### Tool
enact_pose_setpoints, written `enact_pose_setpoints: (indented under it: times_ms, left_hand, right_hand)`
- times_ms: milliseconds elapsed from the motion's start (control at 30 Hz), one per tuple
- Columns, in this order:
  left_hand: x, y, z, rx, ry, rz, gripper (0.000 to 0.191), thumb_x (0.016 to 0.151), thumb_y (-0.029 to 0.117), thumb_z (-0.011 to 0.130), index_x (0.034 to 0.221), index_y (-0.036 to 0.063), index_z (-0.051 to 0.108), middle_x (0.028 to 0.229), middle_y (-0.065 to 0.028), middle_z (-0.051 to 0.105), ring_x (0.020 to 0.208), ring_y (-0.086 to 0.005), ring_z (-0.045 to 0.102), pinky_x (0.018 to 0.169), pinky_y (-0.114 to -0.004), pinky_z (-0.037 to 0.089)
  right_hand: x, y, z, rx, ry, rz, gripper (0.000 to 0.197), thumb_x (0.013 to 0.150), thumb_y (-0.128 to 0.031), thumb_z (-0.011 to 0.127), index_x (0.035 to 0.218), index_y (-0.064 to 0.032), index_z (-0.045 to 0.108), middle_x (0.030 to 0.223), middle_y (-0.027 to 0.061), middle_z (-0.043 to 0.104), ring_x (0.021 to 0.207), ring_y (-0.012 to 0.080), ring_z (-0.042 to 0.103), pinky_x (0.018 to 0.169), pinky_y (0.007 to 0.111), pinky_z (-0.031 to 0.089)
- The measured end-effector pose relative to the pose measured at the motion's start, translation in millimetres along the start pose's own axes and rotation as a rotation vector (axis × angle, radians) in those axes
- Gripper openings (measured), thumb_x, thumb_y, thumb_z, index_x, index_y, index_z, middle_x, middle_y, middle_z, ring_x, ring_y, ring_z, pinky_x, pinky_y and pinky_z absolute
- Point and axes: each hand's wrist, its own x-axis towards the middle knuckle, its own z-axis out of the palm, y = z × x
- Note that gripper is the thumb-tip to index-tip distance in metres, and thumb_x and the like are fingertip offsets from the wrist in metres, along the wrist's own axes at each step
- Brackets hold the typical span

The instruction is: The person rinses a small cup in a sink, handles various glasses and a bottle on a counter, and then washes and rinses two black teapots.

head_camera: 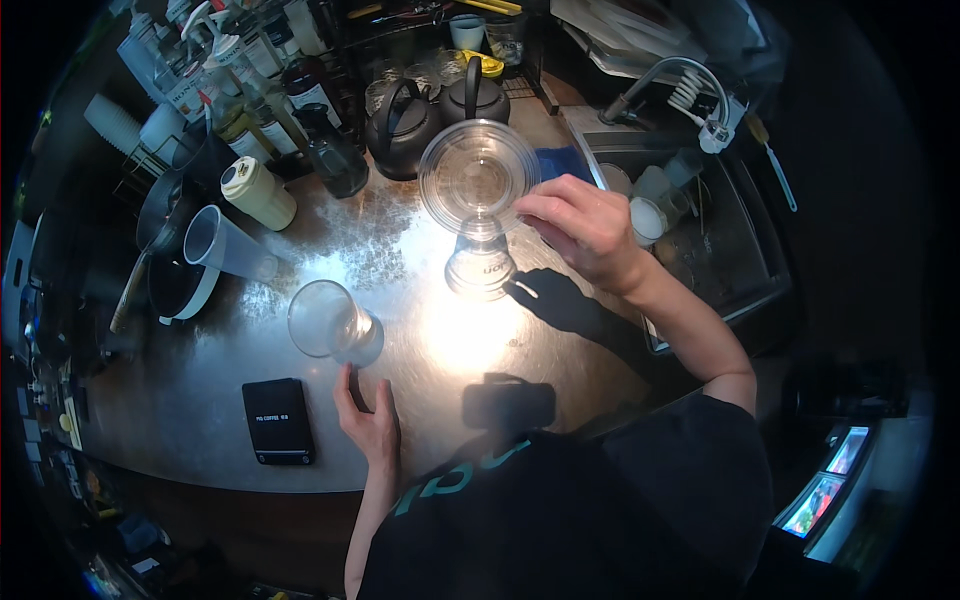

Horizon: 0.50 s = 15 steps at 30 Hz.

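My right hand (585, 229) pinches the rim of a clear plastic cup (480, 176) between thumb and fingers. Light through that cup throws a bright patterned shadow on the steel counter in front of me. My left hand (369, 427) is low over the counter, thumb and fingers apart, holding nothing. Its index fingertip is close to the lower side of a clear tumbler (322, 319); whether they touch I cannot tell. To the left of this hand lies a flat black scale (277, 420) that bears writing.
A frosted plastic pitcher (229, 244), a cream grinder-like canister (259, 193) and a pan (180, 281) stand left. Syrup bottles (255, 112) and two black kettles (405, 131) line the back. At right is a sink (720, 247) holding cups, under a spring-coil faucet (675, 71).
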Motion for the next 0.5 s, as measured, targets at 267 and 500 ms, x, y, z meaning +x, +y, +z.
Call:
enact_pose_setpoints:
  times_ms: [267, 500]
  left_hand:
    - [0.1, -0.2, -0.8, 0.008, 0.019, 0.007, 0.053, 0.081, 0.007, 0.07, 0.13, -0.0026, 0.052, 0.124, -0.0193, 0.057, 0.119, -0.031, 0.054, 0.103, -0.038, 0.041]
    - [1.0, 0.8, 2.9, -0.046, 0.035, -0.01, 0.053, 0.081, 0.0, 0.068, 0.13, -0.0049, 0.05, 0.126, -0.0191, 0.054, 0.12, -0.0292, 0.053, 0.105, -0.037, 0.041]
  right_hand:
    - [-13.4, -6.1, 7.2, 0.012, 0.01, -0.029, 0.022, 0.071, 0.001, 0.074, 0.092, -0.0013, 0.067, 0.082, 0.0092, 0.064, 0.069, 0.023, 0.065, 0.058, 0.03, 0.051]
    - [-28.8, -1.2, 24.2, 0.169, -0.189, 0.184, 0.019, 0.074, 0.001, 0.073, 0.092, -0.0032, 0.067, 0.08, 0.0089, 0.063, 0.067, 0.0228, 0.064, 0.06, 0.03, 0.051]
